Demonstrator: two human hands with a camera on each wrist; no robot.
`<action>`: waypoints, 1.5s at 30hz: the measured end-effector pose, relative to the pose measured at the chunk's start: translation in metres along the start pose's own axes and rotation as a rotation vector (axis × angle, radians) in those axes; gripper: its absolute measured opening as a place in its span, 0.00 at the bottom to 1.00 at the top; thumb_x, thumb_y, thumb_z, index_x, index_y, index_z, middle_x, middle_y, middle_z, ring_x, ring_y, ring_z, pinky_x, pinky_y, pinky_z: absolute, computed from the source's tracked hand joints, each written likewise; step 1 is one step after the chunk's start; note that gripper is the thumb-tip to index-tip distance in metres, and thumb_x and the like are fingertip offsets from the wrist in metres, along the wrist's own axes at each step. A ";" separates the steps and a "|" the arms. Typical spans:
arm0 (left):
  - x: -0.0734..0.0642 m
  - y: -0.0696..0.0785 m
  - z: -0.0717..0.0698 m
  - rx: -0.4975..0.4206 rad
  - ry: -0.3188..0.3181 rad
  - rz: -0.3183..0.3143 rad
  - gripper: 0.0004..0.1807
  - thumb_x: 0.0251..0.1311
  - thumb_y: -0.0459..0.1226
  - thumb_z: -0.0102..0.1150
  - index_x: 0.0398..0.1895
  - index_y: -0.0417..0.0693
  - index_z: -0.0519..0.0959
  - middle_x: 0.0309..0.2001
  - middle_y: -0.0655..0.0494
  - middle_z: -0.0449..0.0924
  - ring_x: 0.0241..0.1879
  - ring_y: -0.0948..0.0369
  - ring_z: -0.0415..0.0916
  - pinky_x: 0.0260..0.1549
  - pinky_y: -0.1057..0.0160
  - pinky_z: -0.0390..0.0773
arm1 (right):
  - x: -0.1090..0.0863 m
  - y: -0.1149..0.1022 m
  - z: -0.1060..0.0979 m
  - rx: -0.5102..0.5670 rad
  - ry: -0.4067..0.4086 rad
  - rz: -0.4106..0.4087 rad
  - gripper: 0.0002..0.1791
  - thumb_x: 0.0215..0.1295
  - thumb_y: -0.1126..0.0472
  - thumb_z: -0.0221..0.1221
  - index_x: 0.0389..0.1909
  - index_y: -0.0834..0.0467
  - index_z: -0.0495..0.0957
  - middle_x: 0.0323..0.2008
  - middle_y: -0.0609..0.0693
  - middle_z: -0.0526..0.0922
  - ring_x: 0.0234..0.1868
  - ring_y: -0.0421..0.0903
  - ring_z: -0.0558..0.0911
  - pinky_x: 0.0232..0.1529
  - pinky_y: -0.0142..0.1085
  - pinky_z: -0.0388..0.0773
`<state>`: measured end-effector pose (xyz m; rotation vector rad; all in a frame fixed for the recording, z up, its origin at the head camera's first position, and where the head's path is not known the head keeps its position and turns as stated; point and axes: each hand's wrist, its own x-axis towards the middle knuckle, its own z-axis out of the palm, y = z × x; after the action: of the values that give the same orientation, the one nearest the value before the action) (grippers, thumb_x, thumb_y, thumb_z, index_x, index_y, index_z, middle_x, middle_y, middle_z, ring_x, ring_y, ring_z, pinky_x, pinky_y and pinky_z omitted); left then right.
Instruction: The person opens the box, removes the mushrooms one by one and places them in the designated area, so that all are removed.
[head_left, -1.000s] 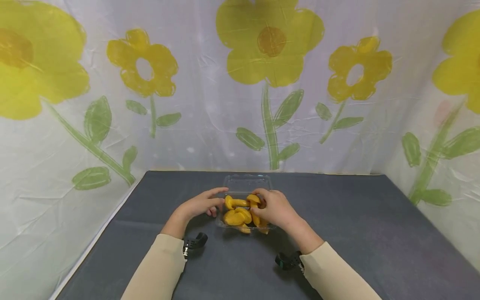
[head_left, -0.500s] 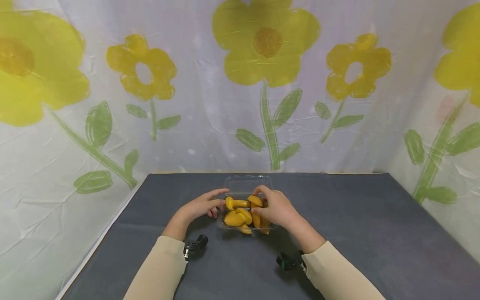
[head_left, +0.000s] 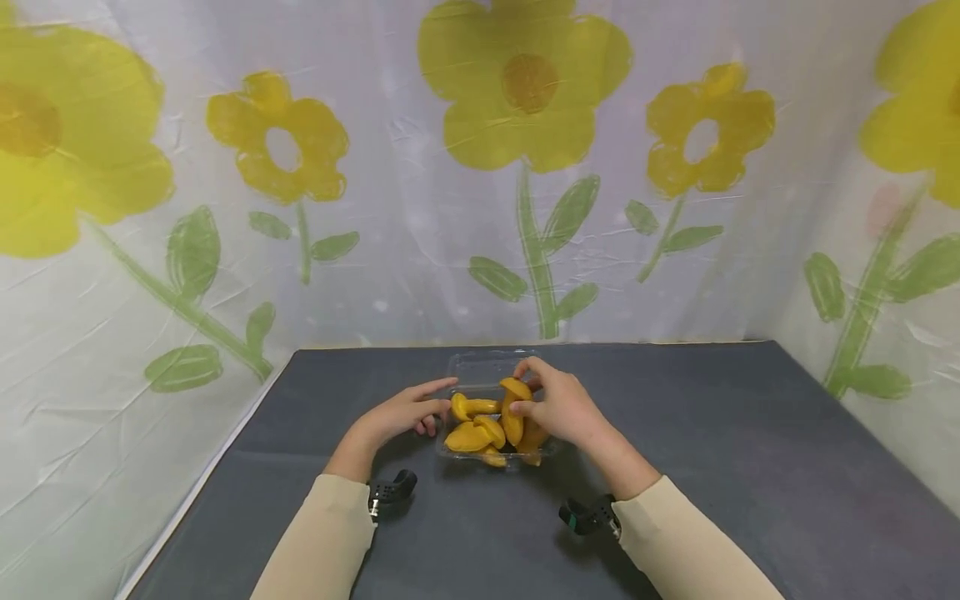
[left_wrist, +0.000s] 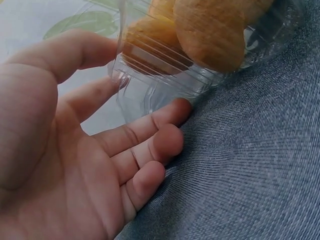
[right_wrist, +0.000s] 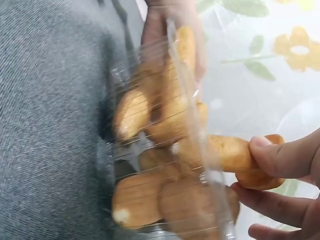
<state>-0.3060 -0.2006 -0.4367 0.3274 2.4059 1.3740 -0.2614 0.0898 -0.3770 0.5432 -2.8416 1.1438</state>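
Observation:
A clear plastic clamshell box [head_left: 444, 450] holds several yellow mushrooms [head_left: 469, 437], its lid [head_left: 487, 367] folded back behind it. My right hand [head_left: 567, 408] pinches one mushroom [head_left: 513, 425] near its cap, thumb on the near side. The right wrist view has this mushroom [right_wrist: 227, 152] partly out over the rim, its stem end still among the others. At the box's left side, my left hand [head_left: 397, 414] touches the wall with thumb and index finger. Its other fingers [left_wrist: 167, 142] are loosely bent beside the box in the left wrist view.
A dark grey cloth covers the table [head_left: 675, 433]. Behind and at both sides hangs a pale curtain [head_left: 390, 250] printed with yellow flowers. Each wrist wears a black strap [head_left: 393, 490], close above the table.
My right hand has moved slightly up and right, raising and tilting the pinched mushroom a little. A mushroom at the left front has shifted slightly. My left hand stays at the box's side.

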 end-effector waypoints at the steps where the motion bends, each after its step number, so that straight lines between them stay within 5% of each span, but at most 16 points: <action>1: 0.000 0.001 -0.001 0.006 0.000 0.004 0.33 0.76 0.48 0.55 0.81 0.64 0.60 0.44 0.52 0.81 0.34 0.54 0.79 0.37 0.58 0.75 | 0.000 -0.001 -0.002 0.003 0.010 -0.007 0.19 0.63 0.56 0.72 0.51 0.46 0.75 0.48 0.50 0.86 0.38 0.47 0.83 0.33 0.42 0.78; 8: 0.002 0.006 -0.005 0.021 0.003 0.025 0.33 0.77 0.48 0.54 0.82 0.62 0.59 0.43 0.52 0.81 0.34 0.54 0.78 0.37 0.58 0.74 | 0.001 -0.009 -0.018 0.010 0.041 -0.041 0.19 0.66 0.54 0.70 0.54 0.47 0.75 0.52 0.52 0.85 0.48 0.53 0.84 0.39 0.46 0.77; 24: 0.005 0.004 -0.003 0.004 -0.002 0.011 0.32 0.78 0.47 0.53 0.81 0.63 0.60 0.44 0.52 0.82 0.35 0.54 0.79 0.37 0.58 0.75 | -0.001 -0.007 -0.045 0.044 0.060 0.034 0.21 0.70 0.53 0.67 0.61 0.47 0.74 0.58 0.56 0.83 0.58 0.59 0.81 0.46 0.52 0.77; 32: 0.004 0.003 -0.004 0.007 0.006 0.010 0.32 0.77 0.47 0.53 0.81 0.63 0.60 0.43 0.52 0.82 0.34 0.54 0.78 0.36 0.58 0.74 | 0.001 0.003 -0.056 0.143 0.039 0.020 0.19 0.71 0.59 0.65 0.61 0.51 0.76 0.53 0.55 0.86 0.48 0.51 0.86 0.48 0.50 0.80; 45: 0.004 0.008 -0.003 0.005 -0.008 0.023 0.32 0.78 0.45 0.53 0.82 0.60 0.59 0.43 0.51 0.82 0.34 0.55 0.78 0.37 0.58 0.74 | 0.002 0.021 -0.084 0.217 0.042 0.071 0.20 0.74 0.62 0.62 0.64 0.57 0.73 0.57 0.64 0.82 0.51 0.56 0.85 0.53 0.53 0.78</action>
<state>-0.3106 -0.1977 -0.4294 0.3620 2.4067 1.3745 -0.2783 0.1603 -0.3291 0.4239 -2.7389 1.4681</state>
